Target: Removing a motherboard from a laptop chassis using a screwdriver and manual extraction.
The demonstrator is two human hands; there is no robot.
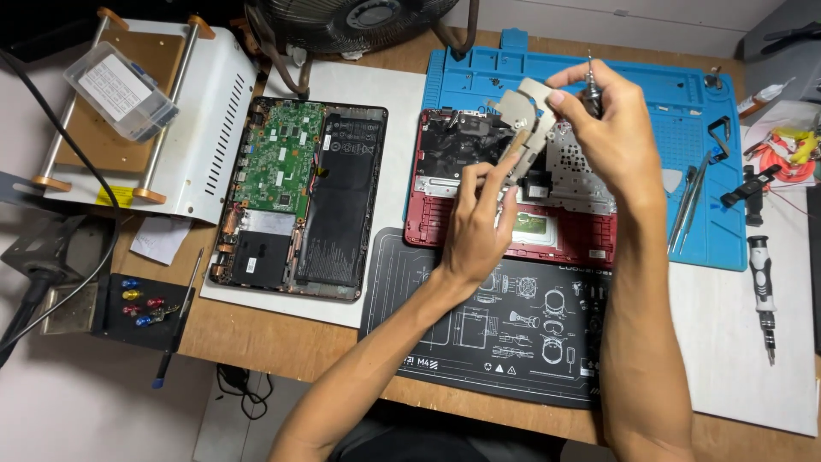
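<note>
Above the red laptop base (513,184), a thin grey metal bracket (526,120) was held aloft, pinched between the fingers of the left hand (479,227) from below and the right hand (603,128), which was also closed around a small screwdriver (592,85). The bracket was judged light, stiff yet bendable, best gripped by its edges. An opened black laptop (299,197) lay left of the base.

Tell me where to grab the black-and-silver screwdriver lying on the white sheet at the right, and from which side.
Take the screwdriver by its thick black-and-silver handle, the upper half, coming straight down from above with fingers on its left and right flanks. It lies flat and nearly vertical in view, thin bit pointing toward the near table edge, with bare white sheet on both sides.
</note>
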